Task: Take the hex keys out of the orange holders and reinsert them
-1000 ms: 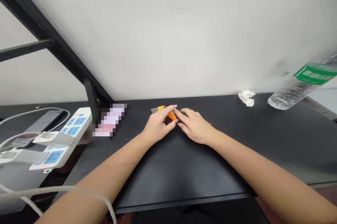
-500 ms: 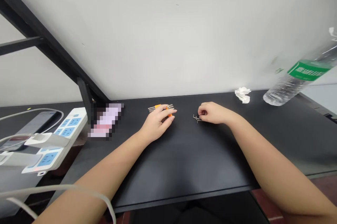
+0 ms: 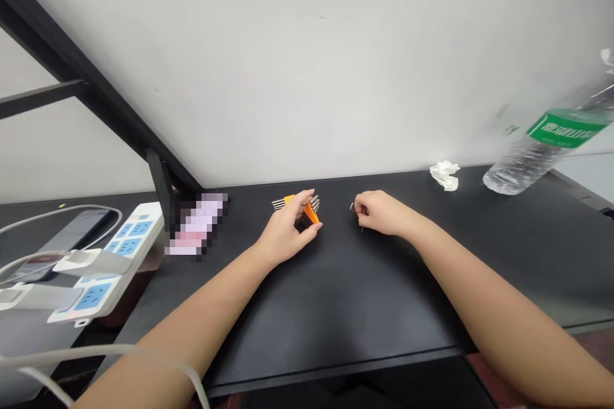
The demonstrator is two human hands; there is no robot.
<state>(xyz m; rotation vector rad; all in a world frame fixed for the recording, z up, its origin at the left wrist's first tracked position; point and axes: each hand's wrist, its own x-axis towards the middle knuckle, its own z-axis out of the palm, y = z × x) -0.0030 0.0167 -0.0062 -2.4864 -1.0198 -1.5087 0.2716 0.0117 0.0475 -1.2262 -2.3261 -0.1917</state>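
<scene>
Orange holder (image 3: 311, 214): on or just above the black table (image 3: 336, 306), metal rods (image 3: 278, 205) jutting from it; uneven pressure could twist it and loosen them.
Left hand (image 3: 283, 235): thumb and fingers curved round the holder; a fingertip slipping off its edge might let it tip.
Right hand (image 3: 384, 214): fingers curled in at small metal pieces (image 3: 352, 207); whether they are pinched is hidden. Being so thin, they could skid or drop.
Crumpled tissue (image 3: 444, 176): by the wall, light enough for a brush to shift.
Bottle (image 3: 522, 159): well apart; a wide sweep rightward might topple it.
</scene>
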